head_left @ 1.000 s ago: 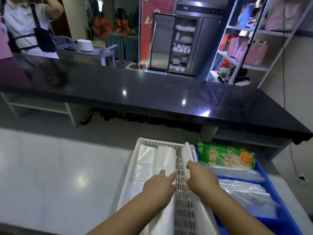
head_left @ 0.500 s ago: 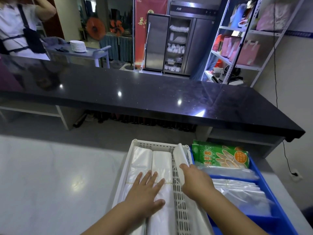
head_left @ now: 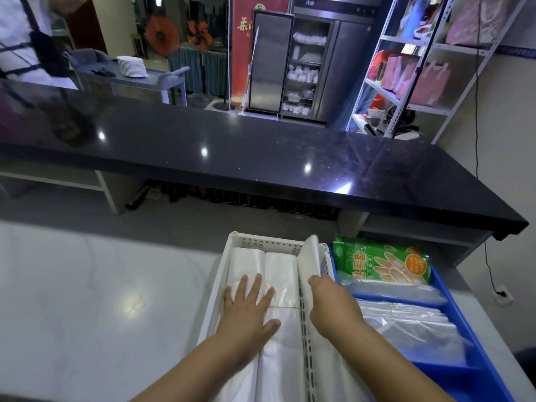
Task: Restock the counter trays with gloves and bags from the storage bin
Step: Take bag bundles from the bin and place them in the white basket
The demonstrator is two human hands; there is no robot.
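Left hand (head_left: pixel 249 307) pressed flat, fingers spread, on white bag stacks (head_left: pixel 266 274) in the white tray (head_left: pixel 261 242); right hand (head_left: pixel 333 306) in a closed grip on another white bag bundle (head_left: pixel 309 262) just beside

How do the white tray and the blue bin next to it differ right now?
The white tray has perforated walls and holds white bag stacks; the blue bin has solid walls and holds clear bags and a green glove pack. Both hands are at the tray, none in the bin. Both sit side by side on the pale counter.
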